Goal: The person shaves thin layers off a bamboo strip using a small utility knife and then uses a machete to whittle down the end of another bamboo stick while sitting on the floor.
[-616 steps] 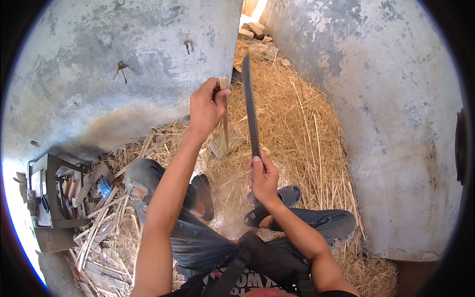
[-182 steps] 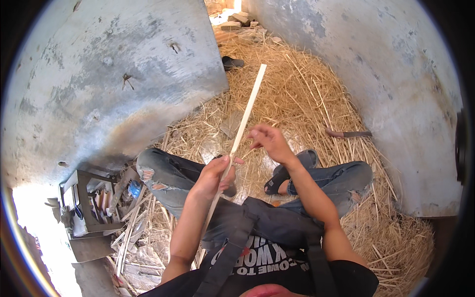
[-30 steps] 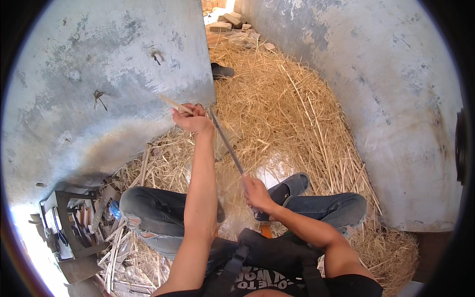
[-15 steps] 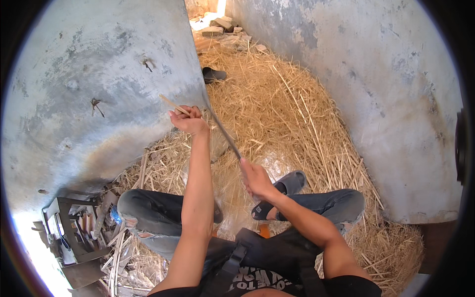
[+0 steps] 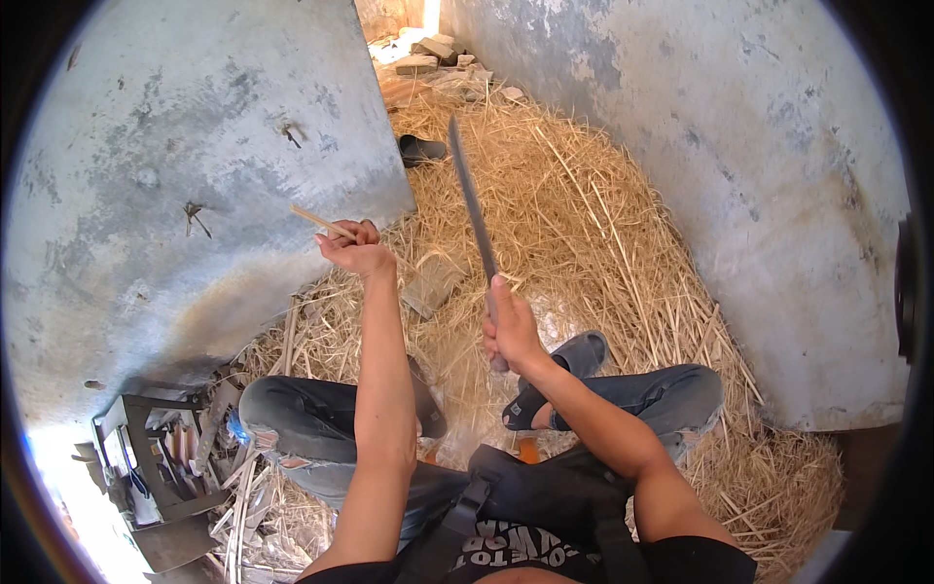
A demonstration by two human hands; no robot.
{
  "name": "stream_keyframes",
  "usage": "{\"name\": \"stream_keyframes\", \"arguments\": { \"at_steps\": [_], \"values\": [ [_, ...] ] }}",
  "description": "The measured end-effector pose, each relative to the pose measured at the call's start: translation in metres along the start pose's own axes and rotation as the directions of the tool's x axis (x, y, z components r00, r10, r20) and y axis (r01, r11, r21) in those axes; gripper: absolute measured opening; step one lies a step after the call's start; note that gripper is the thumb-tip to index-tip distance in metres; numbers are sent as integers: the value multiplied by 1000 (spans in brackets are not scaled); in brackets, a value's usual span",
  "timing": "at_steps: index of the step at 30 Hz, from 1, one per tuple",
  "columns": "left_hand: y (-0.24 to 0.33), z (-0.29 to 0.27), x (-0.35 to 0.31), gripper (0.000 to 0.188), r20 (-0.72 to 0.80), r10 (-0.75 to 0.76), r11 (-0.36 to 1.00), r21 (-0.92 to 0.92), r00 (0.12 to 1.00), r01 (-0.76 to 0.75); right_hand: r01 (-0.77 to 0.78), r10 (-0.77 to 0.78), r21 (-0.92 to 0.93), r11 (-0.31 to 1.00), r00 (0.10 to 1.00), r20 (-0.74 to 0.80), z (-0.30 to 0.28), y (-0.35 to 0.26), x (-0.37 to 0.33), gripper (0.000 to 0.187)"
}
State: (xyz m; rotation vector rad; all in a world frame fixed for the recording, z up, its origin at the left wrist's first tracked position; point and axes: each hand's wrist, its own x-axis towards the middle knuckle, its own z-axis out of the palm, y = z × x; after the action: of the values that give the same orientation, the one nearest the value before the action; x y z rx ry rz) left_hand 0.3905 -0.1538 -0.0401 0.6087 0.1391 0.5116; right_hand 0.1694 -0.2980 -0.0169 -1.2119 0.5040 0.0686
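My left hand is raised by the wall on the left, its fingers closed round a short pale stick that looks like split bamboo or wood. One end of the stick pokes out up and to the left. In front of my right leg, my right hand grips the handle of a long dark knife. Its narrow blade points away from me, the tip leaning a little left. Blade and stick are well apart, with loose straw-like shavings below them on the floor.
Pale shavings cover the floor between two weathered walls. A dark slipper lies beyond the left wall's edge, with bricks farther back. A flat block lies before me. At lower left stands a dark frame holding clutter.
The knife has swung right, away from my left hand, and now points more straight ahead. My left hand has shifted slightly left and nearer with the stick.
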Motion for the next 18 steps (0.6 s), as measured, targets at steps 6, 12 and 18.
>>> {"name": "stream_keyframes", "arguments": {
  "at_steps": [6,12,18],
  "values": [
    [-10,6,-5,63,39,5,1000,20,999,-6,376,-415,-539,754,908,54,-13,100,-4,49],
    [3,-22,2,62,4,11,1000,28,1000,-11,69,-119,-688,723,993,-26,-39,137,2,53],
    [15,-17,12,61,31,19,1000,21,999,-20,226,-291,-610,759,957,-8,-6,85,-19,55]
  ]
}}
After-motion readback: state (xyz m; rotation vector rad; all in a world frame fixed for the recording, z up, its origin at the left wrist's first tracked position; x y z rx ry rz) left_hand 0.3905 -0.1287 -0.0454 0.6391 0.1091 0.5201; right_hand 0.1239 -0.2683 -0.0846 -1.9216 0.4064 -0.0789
